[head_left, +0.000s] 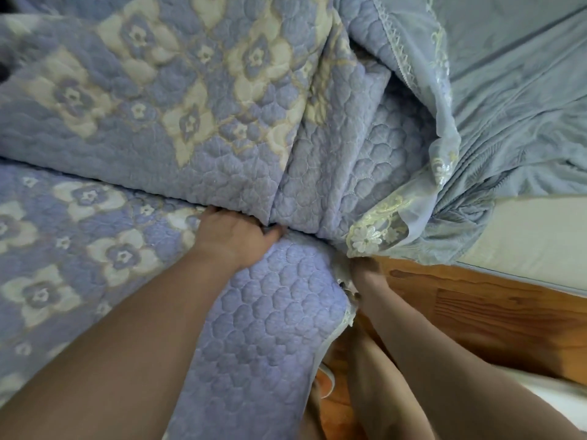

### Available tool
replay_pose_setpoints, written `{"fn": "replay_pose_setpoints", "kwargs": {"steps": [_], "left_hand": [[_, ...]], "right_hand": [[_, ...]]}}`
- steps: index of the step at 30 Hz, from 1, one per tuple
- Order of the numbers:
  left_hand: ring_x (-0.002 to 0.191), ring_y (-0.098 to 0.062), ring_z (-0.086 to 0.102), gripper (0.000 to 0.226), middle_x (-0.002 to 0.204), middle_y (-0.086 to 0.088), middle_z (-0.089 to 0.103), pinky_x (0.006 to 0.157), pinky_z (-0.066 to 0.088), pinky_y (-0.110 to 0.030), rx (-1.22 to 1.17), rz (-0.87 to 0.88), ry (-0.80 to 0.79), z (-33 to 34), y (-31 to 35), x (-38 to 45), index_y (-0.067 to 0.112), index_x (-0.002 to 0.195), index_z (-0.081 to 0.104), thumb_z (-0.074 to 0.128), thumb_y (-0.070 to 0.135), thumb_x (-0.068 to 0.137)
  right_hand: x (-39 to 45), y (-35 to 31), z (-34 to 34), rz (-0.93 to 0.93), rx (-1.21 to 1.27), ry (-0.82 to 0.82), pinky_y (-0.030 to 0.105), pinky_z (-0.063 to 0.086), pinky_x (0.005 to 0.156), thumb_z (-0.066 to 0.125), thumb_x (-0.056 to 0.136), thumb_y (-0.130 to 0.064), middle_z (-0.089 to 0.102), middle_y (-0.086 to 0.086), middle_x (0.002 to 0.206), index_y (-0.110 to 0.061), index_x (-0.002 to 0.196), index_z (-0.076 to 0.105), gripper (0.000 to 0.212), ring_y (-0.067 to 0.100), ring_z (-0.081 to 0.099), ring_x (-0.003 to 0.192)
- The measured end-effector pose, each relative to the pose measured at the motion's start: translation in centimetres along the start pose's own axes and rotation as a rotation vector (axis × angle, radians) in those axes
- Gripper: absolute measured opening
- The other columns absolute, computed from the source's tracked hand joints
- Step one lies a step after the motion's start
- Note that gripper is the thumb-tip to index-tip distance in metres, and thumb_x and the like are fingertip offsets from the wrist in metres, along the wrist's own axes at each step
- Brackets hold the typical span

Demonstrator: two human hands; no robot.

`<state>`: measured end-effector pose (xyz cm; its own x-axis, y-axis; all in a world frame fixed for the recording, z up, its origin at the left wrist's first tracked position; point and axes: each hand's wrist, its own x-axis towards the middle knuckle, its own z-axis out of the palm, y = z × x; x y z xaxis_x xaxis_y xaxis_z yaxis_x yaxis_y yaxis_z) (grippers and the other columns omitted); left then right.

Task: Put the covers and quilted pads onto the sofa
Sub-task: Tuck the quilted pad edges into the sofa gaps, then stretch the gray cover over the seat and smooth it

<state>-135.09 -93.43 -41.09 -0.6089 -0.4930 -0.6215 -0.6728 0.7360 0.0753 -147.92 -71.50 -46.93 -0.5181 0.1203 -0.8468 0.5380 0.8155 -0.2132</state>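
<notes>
At the crease where seat meets backrest, the left hand [236,235] lies palm down with its fingers pushed into the gap, their tips hidden between the two quilted layers; whether they pinch any cloth cannot be told. Beneath that hand lies the quilted seat pad [95,249], lavender with cream flower motifs, spread flat across the seat, its plain stitched border [266,328] running forward under the forearm and folding over the front edge. Just to the right of this border, the right hand [362,281] reaches down beside the pad's edge, fingers curled at the lace trim [344,308], apparently gripping it, though cloth hides most of the hand. Directly above the crease, the quilted back pad [158,90] of matching pattern drapes down the backrest, its lower edge meeting the seat pad at the fingers, its right part buckled into deep vertical folds. Over those folds hangs a sheer frill [378,230] embroidered with pale flowers, its lower corner almost touching the right hand. Farther right, a grey-blue fitted cover [508,138] lies gathered and wrinkled over the neighbouring cushion, leaving a strip of cream cushion [540,242] bare. Below that strip, the wooden sofa frame [476,319] shows orange-brown grain, partly crossed by the right forearm.
</notes>
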Motion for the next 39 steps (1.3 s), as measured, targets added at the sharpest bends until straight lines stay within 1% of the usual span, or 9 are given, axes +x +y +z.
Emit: {"fn": "replay_pose_setpoints", "kwargs": {"steps": [5, 8, 13, 20, 23, 26, 28, 33, 39], "left_hand": [[0.138, -0.028, 0.042, 0.067, 0.144, -0.001, 0.054, 0.116, 0.030, -0.045, -0.058, -0.115, 0.121, 0.1, 1.8, -0.6, 0.033, 0.142, 0.052, 0.035, 0.072, 0.091], [0.141, -0.034, 0.033, 0.055, 0.145, -0.012, 0.049, 0.117, 0.022, -0.056, -0.115, -0.100, 0.245, 2.0, 1.3, -5.2, 0.021, 0.137, 0.056, 0.036, 0.052, 0.097], [0.152, -0.045, 0.004, 0.069, 0.167, -0.015, 0.004, 0.110, 0.016, -0.075, -0.244, -0.296, 0.174, 9.1, -0.1, -16.2, 0.040, 0.159, 0.018, 0.030, 0.065, 0.095], [0.145, -0.041, -0.034, 0.073, 0.161, -0.003, -0.035, 0.111, 0.001, -0.077, -0.249, -0.369, -0.133, 7.7, 0.1, -13.2, 0.057, 0.148, -0.018, 0.020, 0.080, 0.091], [0.151, -0.042, -0.014, 0.071, 0.167, -0.004, -0.017, 0.117, 0.015, -0.065, -0.405, -0.349, -0.378, 1.9, -1.1, -13.3, 0.050, 0.155, 0.012, 0.043, 0.066, 0.094], [0.128, -0.032, 0.051, 0.038, 0.149, -0.010, 0.047, 0.100, 0.044, -0.036, -0.538, -0.267, -0.419, -5.4, -2.6, -15.3, 0.015, 0.123, 0.064, 0.042, 0.038, 0.103], [0.109, -0.027, 0.060, 0.031, 0.129, -0.007, 0.062, 0.088, 0.046, -0.033, -0.612, -0.281, -0.287, -9.0, -2.8, -17.9, 0.015, 0.106, 0.066, 0.039, 0.031, 0.105], [0.082, -0.025, 0.068, 0.021, 0.098, -0.004, 0.072, 0.075, 0.054, -0.042, -1.051, -0.459, 0.021, -13.9, 1.5, -25.3, 0.019, 0.097, 0.068, 0.050, 0.030, 0.102], [0.090, -0.022, 0.069, 0.022, 0.101, -0.005, 0.071, 0.084, 0.053, -0.037, -1.173, -0.376, -0.076, -20.3, 10.6, -27.9, 0.015, 0.107, 0.067, 0.049, 0.028, 0.104]], "right_hand": [[-12.3, 1.0, 0.2, -0.853, -0.369, 0.046, 0.028, 0.038, 0.097, 0.040, 0.103, -0.032, 0.057, -0.007, 0.120, -0.018, 0.125, 0.058, 0.033, 0.011, 0.048, 0.114], [-12.0, -1.9, 3.4, -1.173, -0.614, 0.005, 0.036, 0.034, 0.107, 0.039, 0.104, -0.031, 0.054, 0.010, 0.136, -0.007, 0.138, 0.050, 0.043, 0.027, 0.047, 0.124], [-8.2, -4.7, 5.2, -1.043, -0.928, -0.041, 0.050, 0.043, 0.099, 0.032, 0.108, -0.031, 0.054, 0.024, 0.132, -0.003, 0.135, 0.048, 0.043, 0.045, 0.052, 0.117], [-10.4, -5.6, 5.9, -0.769, -1.084, -0.018, 0.056, 0.035, 0.109, 0.025, 0.104, -0.040, 0.043, 0.018, 0.142, -0.012, 0.143, 0.037, 0.049, 0.043, 0.041, 0.133], [-14.5, -7.7, 2.2, -0.653, -1.182, -0.162, 0.044, 0.046, 0.094, 0.040, 0.101, -0.022, 0.045, 0.015, 0.133, -0.010, 0.139, 0.041, 0.039, 0.036, 0.047, 0.126], [-19.1, -8.8, -3.2, -0.520, -1.241, -0.316, 0.031, 0.041, 0.071, 0.041, 0.099, -0.002, 0.048, 0.001, 0.086, -0.007, 0.083, 0.054, 0.021, 0.013, 0.048, 0.073], [-21.0, -10.0, -7.5, -0.540, -1.124, -0.305, 0.028, 0.036, 0.061, 0.043, 0.100, -0.007, 0.038, -0.004, 0.073, -0.013, 0.083, 0.052, 0.020, 0.007, 0.033, 0.061], [-24.6, -11.2, -19.9, -0.476, -0.664, -0.119, 0.012, 0.040, 0.038, 0.041, 0.103, -0.013, 0.043, -0.005, 0.075, -0.012, 0.121, 0.061, 0.027, 0.001, 0.049, 0.046], [-22.4, -7.7, -32.5, -0.339, -0.636, -0.075, 0.024, 0.051, 0.067, 0.051, 0.098, -0.014, 0.052, -0.002, 0.079, -0.017, 0.105, 0.059, 0.011, 0.010, 0.048, 0.066]]}}
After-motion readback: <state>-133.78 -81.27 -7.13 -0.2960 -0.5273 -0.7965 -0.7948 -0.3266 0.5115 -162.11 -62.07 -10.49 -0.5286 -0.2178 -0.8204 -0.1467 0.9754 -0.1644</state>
